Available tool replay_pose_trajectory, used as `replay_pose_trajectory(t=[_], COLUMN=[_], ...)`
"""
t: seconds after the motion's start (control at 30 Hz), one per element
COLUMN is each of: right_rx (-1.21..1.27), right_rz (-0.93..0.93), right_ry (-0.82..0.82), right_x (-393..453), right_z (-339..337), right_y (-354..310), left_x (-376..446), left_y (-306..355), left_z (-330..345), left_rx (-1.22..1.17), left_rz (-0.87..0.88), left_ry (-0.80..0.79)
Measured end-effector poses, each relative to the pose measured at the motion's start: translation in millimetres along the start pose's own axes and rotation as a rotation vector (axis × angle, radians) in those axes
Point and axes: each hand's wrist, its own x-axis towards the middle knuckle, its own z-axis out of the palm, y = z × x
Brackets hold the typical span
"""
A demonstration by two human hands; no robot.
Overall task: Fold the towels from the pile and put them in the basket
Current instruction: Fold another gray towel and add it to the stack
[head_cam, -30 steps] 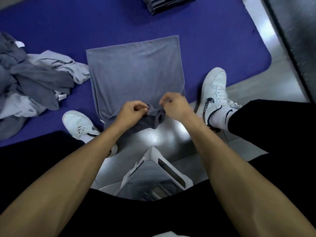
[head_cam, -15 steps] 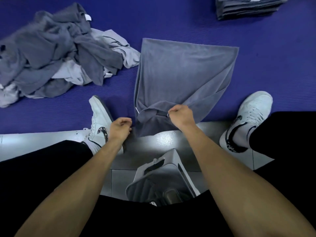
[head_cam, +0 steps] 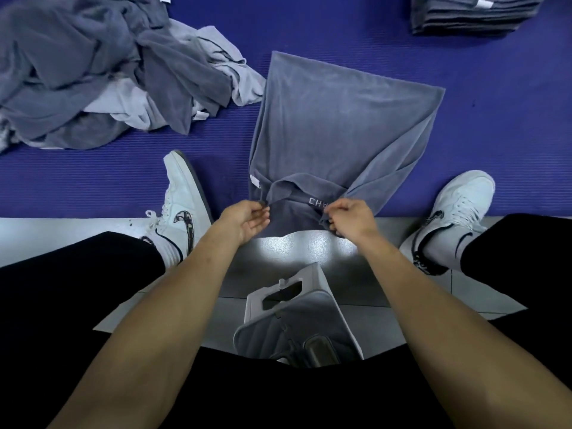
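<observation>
Both hands pinch the near edge of the towel [head_cam: 337, 131]: left hand [head_cam: 246, 218] nips the left corner btwn thumb and fingertips, other fingers loose; right hand [head_cam: 349, 217] curls round the bunched right corner. Towel lies spread on the mat [head_cam: 495, 113], near end lifted and folded back, showing white letters, partly covered by the right hand. Pile [head_cam: 102, 75] sits far left, cut off by frame edge. Folded stack [head_cam: 473, 13] top right, also cropped. Basket [head_cam: 309, 317] btwn the forearms, near part hidden by dark clothing.
</observation>
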Motion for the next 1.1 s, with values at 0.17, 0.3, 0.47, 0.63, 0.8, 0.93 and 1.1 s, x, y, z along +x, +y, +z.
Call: replay_pose_trajectory(t=[0.17,0.3,0.47,0.63,0.8,0.93,1.1], right_rx=[-0.019,-0.038,-0.030,-0.059,-0.074,-0.082,-0.102], right_rz=[0.006,0.014,0.021,0.017,0.017,0.008,0.015], right_ry=[-0.022,-0.025,-0.010,-0.019,-0.014,-0.009,-0.017], right_x=[6.2,11.7,15.1,13.2,11.8,9.8,8.5], right_z=[10.5,15.2,16.1,17.5,19.0,18.4,18.7], right_y=[-6.5,-10.5,-11.8,-13.2,-13.4,-14.7,-14.7], left_x=[2.3,-2.2,1.2,-1.0,0.3,0.2,2.5], left_y=[-0.8,-4.4,-8.8,-4.5,-0.7,-2.8,-7.3], left_z=[-5.0,-4.9,-4.8,-14.5,-20.5,-29.4,-33.3], left_rx=[-0.107,-0.168,-0.173,-0.221,-0.320,-0.276,-0.023], left_rz=[0.053,0.010,0.109,0.184,0.266,0.258,0.286], left_ry=[-0.020,-0.098,-0.032,-0.010,0.026,-0.043,0.135])
